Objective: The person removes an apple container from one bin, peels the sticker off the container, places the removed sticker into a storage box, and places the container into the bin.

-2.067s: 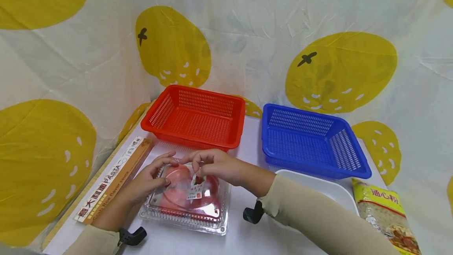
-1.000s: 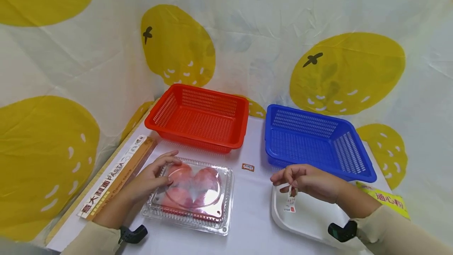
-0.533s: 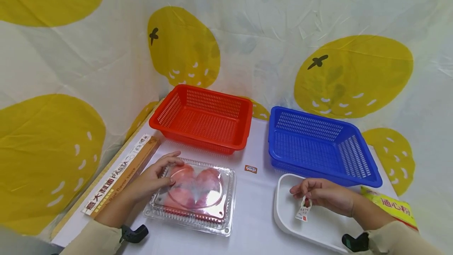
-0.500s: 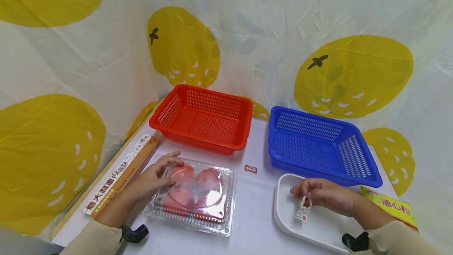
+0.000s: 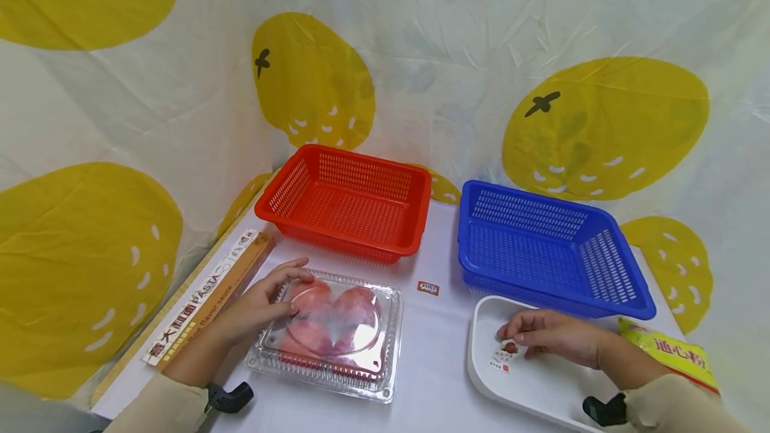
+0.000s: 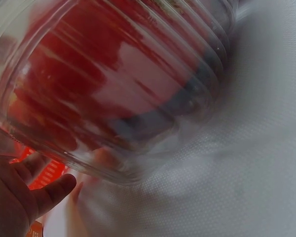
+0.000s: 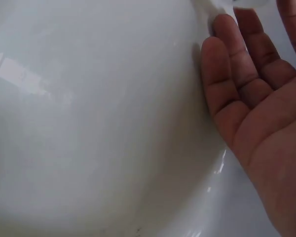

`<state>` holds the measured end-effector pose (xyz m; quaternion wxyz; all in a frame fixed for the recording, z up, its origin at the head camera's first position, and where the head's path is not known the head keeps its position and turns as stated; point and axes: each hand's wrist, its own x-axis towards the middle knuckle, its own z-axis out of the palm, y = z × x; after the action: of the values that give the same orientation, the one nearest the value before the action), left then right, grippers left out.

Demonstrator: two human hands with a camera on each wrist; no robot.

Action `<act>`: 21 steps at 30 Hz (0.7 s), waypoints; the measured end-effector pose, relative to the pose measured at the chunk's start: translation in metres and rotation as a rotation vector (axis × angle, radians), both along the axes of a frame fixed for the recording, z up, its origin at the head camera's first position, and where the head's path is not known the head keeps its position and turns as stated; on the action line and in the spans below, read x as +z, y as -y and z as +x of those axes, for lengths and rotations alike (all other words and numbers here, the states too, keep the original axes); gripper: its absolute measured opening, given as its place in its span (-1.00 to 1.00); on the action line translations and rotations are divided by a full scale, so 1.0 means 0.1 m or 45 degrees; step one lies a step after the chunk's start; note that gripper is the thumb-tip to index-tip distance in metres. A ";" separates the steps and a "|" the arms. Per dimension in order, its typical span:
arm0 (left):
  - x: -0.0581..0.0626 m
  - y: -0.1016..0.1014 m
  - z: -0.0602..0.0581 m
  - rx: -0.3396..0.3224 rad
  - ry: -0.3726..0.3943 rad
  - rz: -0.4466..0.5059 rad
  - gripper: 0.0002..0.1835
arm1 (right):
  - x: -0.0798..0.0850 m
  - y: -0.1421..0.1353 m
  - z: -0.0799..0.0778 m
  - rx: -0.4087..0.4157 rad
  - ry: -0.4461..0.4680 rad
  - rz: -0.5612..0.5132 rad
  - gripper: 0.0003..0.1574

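My left hand (image 5: 261, 306) rests on the left side of a clear plastic box (image 5: 385, 353) of round red fruits (image 5: 313, 336), whose kind the lid's glare blurs. Its thumb and fingers are spread over the lid's edge. In the left wrist view the ridged wall of the box (image 6: 153, 89) fills the upper part, and the left hand (image 6: 19, 192) shows at lower left. Over a white tray (image 5: 481, 366) is my right hand (image 5: 556, 336), fingers loosely bent. A small label (image 5: 504, 358) with a strawberry picture lies against the tray's bottom at its fingertips. The right wrist view shows the hand (image 7: 266, 108) beside white tray surface.
A red basket (image 5: 361, 246) and a blue basket (image 5: 469, 266) stand at the back. A long pasta box (image 5: 204, 299) lies at left. A yellow pasta packet (image 5: 674, 353) is at right behind the tray. One small orange-and-white card (image 5: 428, 288) lies mid-table.
My right hand has left the box, carried the label right and lowered it into the tray; its fingers now look looser round it. My left hand has stayed on the box.
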<state>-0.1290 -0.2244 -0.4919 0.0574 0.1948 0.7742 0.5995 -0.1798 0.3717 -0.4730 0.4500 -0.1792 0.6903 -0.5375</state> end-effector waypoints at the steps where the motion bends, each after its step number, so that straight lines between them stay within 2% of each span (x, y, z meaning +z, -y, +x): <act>1: 0.00 0.00 0.00 0.002 0.001 -0.001 -0.51 | 0.01 0.01 0.00 -0.004 -0.019 0.026 -0.64; 11: 0.02 -0.01 0.00 0.008 0.024 -0.024 -0.52 | 0.10 0.09 0.07 -0.001 -0.061 0.170 -0.56; 16: 0.02 0.00 0.00 0.022 -0.001 -0.064 -0.53 | 0.16 0.10 0.12 0.023 -0.129 0.320 -0.51; 21: 0.05 0.01 -0.02 0.034 -0.029 -0.125 -0.52 | 0.19 0.08 0.14 0.005 -0.128 0.372 -0.43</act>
<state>-0.1307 -0.2255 -0.4870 0.0501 0.1882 0.8059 0.5592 -0.1657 0.3638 -0.4536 0.4371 -0.1397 0.7825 -0.4208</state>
